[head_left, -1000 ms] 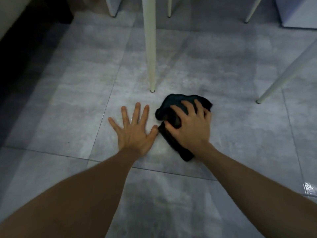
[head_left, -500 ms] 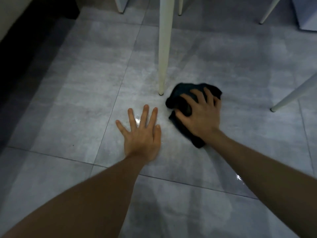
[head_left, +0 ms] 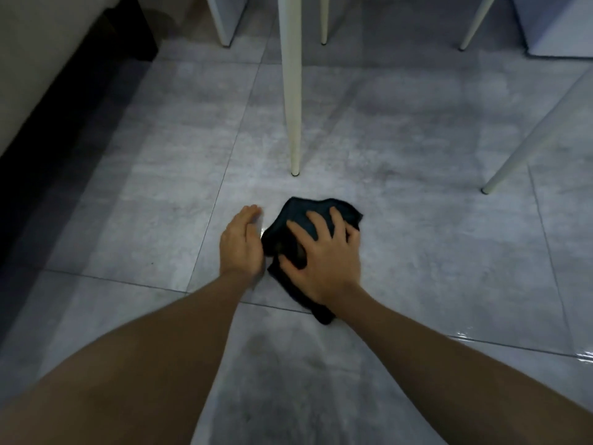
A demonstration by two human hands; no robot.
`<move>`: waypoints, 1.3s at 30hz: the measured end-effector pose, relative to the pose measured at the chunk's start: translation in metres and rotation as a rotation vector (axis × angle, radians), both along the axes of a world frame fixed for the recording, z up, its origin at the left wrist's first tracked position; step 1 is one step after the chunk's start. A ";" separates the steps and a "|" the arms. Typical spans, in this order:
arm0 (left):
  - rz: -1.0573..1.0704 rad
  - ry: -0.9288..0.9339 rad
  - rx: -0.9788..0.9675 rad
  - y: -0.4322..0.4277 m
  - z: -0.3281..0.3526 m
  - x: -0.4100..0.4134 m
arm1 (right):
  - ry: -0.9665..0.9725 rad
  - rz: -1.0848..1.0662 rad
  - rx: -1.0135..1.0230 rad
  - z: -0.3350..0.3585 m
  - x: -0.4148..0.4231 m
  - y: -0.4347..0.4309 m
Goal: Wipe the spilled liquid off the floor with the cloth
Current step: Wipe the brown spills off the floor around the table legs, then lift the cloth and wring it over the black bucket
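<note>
A dark crumpled cloth [head_left: 296,207] lies on the grey tiled floor [head_left: 154,194], just in front of a white table leg. My right hand [head_left: 324,261] presses down on it, fingers spread and thumb dug into its folds. My left hand [head_left: 240,242] stands on its edge right beside the cloth's left side, fingers straight and together, holding nothing. A small wet glint [head_left: 262,232] shows between that hand and the cloth. More liquid [head_left: 577,351] shines on the tile at the far right, beside my right forearm.
A white table leg [head_left: 292,91] stands just beyond the cloth, and a slanted leg [head_left: 529,146] comes down at the right. More thin legs and white furniture [head_left: 552,24] stand at the back. A dark furniture base [head_left: 48,139] runs along the left.
My left hand has turned from flat with spread fingers onto its edge and moved against the cloth. My right hand has dragged the cloth back toward me, away from the table leg.
</note>
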State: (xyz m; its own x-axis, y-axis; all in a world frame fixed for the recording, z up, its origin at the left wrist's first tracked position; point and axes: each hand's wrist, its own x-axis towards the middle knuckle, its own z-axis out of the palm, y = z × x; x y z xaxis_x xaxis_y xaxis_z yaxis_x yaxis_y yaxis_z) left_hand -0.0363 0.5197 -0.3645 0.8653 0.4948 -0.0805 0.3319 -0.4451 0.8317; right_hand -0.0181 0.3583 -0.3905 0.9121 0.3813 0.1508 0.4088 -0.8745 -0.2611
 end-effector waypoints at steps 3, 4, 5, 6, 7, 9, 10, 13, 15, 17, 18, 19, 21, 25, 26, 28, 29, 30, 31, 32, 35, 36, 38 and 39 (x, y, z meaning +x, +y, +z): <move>-0.098 0.142 0.287 0.001 0.016 0.001 | 0.045 0.014 0.044 0.010 -0.009 -0.009; -0.141 0.187 0.355 -0.003 0.019 -0.002 | 0.041 -0.021 0.109 0.017 -0.002 -0.008; -0.182 0.217 0.390 -0.010 0.021 -0.005 | 0.032 -0.082 0.183 0.023 0.007 -0.007; -0.219 0.241 0.409 -0.018 0.021 -0.009 | 0.036 -0.152 0.248 0.029 0.017 -0.008; -0.239 0.263 0.416 -0.027 0.019 -0.013 | 0.075 -0.210 0.273 0.032 0.027 -0.008; -0.212 0.278 0.401 -0.043 0.017 -0.015 | 0.190 -0.239 0.132 0.032 0.041 -0.006; -0.185 0.277 0.384 -0.049 0.018 -0.014 | 0.224 -0.229 0.023 0.030 0.043 -0.004; -0.162 0.248 0.285 -0.059 0.027 -0.008 | 0.241 -0.260 -0.109 0.032 0.041 -0.005; -0.206 0.254 0.243 -0.065 0.034 -0.002 | 0.211 -0.289 -0.079 0.036 0.038 -0.012; -0.229 0.261 0.225 -0.073 0.041 0.003 | 0.230 -0.304 0.018 0.041 0.038 -0.022; -0.236 0.252 0.221 -0.078 0.045 0.007 | 0.242 -0.320 0.088 0.045 0.038 -0.029; -0.253 0.238 0.226 -0.085 0.048 0.011 | 0.239 -0.338 0.145 0.049 0.038 -0.036; -0.322 0.211 0.284 -0.100 0.053 0.019 | 0.205 -0.374 0.207 0.061 0.038 -0.052; -0.510 0.124 0.460 -0.147 0.070 0.035 | 0.135 -0.476 0.270 0.090 0.039 -0.102; -0.535 0.087 0.478 -0.163 0.076 0.040 | 0.119 -0.516 0.278 0.098 0.039 -0.117; -0.548 0.017 0.495 -0.199 0.090 0.048 | 0.070 -0.606 0.288 0.115 0.038 -0.151; -0.551 -0.018 0.501 -0.218 0.098 0.051 | 0.040 -0.657 0.293 0.124 0.035 -0.168; -0.561 -0.057 0.510 -0.238 0.106 0.053 | 0.014 -0.715 0.303 0.132 0.031 -0.185; -0.580 -0.096 0.520 -0.258 0.113 0.054 | -0.008 -0.775 0.319 0.142 0.026 -0.202; -0.603 -0.132 0.527 -0.278 0.121 0.053 | -0.025 -0.833 0.333 0.151 0.021 -0.219; -0.690 -0.247 0.530 -0.336 0.143 0.047 | -0.099 -0.981 0.346 0.179 0.002 -0.270; -0.724 -0.296 0.526 -0.354 0.150 0.043 | -0.134 -1.022 0.340 0.189 -0.006 -0.287; -0.773 -0.396 0.515 -0.390 0.168 0.035 | -0.206 -1.102 0.337 0.211 -0.023 -0.318; -0.791 -0.440 0.516 -0.408 0.178 0.031 | -0.245 -1.143 0.343 0.223 -0.031 -0.332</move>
